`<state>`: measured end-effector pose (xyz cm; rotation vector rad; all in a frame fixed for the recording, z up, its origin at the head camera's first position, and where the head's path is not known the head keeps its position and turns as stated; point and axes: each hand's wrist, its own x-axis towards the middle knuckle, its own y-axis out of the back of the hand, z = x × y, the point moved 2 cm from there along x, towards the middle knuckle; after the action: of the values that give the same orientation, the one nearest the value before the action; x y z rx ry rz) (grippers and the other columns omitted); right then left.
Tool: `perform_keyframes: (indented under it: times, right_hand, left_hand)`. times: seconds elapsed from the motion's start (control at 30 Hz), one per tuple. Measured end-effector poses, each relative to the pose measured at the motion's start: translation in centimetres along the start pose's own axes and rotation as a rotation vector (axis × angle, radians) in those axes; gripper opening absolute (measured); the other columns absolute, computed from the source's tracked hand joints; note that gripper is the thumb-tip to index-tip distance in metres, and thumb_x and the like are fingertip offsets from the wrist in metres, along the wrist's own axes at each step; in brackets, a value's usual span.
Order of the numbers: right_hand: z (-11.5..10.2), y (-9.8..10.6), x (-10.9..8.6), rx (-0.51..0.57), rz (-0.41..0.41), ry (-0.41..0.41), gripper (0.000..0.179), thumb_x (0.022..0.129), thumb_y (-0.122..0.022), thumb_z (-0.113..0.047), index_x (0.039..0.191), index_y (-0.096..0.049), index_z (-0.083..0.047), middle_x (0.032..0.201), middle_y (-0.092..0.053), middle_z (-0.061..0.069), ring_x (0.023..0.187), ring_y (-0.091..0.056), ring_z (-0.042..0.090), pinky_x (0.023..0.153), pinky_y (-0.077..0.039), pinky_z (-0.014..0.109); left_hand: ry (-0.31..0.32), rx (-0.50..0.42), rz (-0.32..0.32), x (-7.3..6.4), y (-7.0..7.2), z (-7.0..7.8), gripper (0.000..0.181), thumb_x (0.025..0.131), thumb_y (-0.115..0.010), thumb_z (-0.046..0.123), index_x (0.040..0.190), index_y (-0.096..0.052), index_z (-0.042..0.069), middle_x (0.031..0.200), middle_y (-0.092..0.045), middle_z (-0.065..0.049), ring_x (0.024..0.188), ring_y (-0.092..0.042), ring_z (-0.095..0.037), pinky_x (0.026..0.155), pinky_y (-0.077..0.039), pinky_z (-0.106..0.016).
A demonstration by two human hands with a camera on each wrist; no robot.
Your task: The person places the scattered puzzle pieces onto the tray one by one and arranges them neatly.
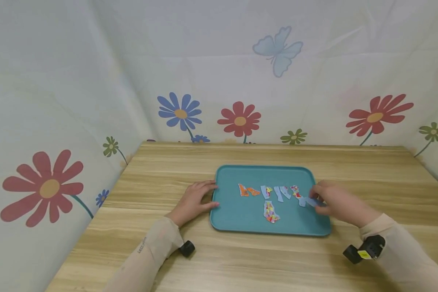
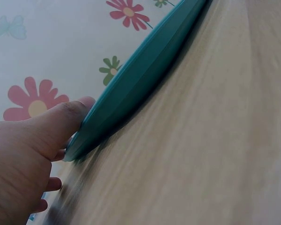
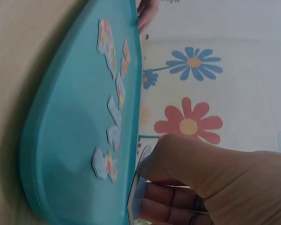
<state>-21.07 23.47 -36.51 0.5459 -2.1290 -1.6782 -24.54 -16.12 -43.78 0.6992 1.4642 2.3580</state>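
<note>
My right hand (image 1: 341, 203) pinches a light blue, irregular puzzle piece (image 1: 311, 201) between thumb and fingers over the tray's right side. In the right wrist view, this thin piece (image 3: 136, 192) shows edge-on at the fingertips. My left hand (image 1: 193, 201) rests its thumb and fingertips on the left rim of the teal tray (image 1: 237, 223); the left wrist view shows the thumb (image 2: 75, 112) against that rim. Flat on the tray lie two orange pieces (image 1: 243, 190), a larger multicoloured piece (image 1: 270, 212), and several pale blue pieces with coloured patches (image 1: 265, 192).
The tray lies on a wood-grain table (image 1: 160, 162). Behind it hangs a white cloth (image 1: 204, 73) printed with flowers and a butterfly. Black wrist cameras (image 1: 187, 248) sit on both sleeves close above the tabletop.
</note>
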Motion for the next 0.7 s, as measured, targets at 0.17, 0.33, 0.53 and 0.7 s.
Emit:
perform_keyframes:
  times: [0.17, 0.33, 0.53, 0.7]
  right_hand:
    - [-1.1, -0.7, 0.3, -0.019, 0.023, 0.053, 0.021, 0.074, -0.077, -0.009, 0.092, -0.066, -0.006, 0.084, -0.061, -0.002, 0.074, -0.055, 0.010, 0.064, -0.053, 0.026]
    - [-1.8, -1.4, 0.6, -0.030, 0.041, 0.083, 0.020, 0.074, -0.077, -0.011, 0.091, -0.066, -0.008, 0.084, -0.060, -0.004, 0.072, -0.051, 0.006, 0.062, -0.050, 0.023]
    - [-2.4, -2.3, 0.9, 0.000, 0.034, 0.104, 0.018, 0.074, -0.074, -0.009, 0.089, -0.063, -0.009, 0.085, -0.057, -0.003, 0.072, -0.048, 0.005, 0.062, -0.048, 0.023]
    - [-2.9, -2.9, 0.9, -0.010, 0.038, 0.115, 0.019, 0.074, -0.074, -0.010, 0.090, -0.063, -0.009, 0.088, -0.058, -0.003, 0.076, -0.052, 0.006, 0.067, -0.051, 0.027]
  left_hand:
    - [0.008, 0.001, -0.010, 0.0, 0.0, -0.1, 0.059, 0.085, -0.069, 0.045, 0.135, -0.055, 0.015, 0.145, -0.049, -0.005, 0.137, -0.043, -0.029, 0.112, -0.032, -0.053]
    - [0.025, -0.002, -0.026, 0.1, -0.1, -0.1, 0.060, 0.086, -0.068, 0.047, 0.136, -0.054, 0.016, 0.147, -0.048, -0.004, 0.138, -0.041, -0.027, 0.114, -0.031, -0.052]
    - [0.023, -0.003, -0.021, 0.0, 0.0, 0.0, 0.060, 0.086, -0.069, 0.046, 0.135, -0.055, 0.015, 0.146, -0.048, -0.005, 0.138, -0.041, -0.028, 0.113, -0.030, -0.053]
    - [0.012, 0.007, -0.008, 0.0, 0.0, 0.0, 0.059, 0.085, -0.069, 0.045, 0.134, -0.056, 0.015, 0.145, -0.049, -0.005, 0.136, -0.043, -0.029, 0.112, -0.032, -0.053]
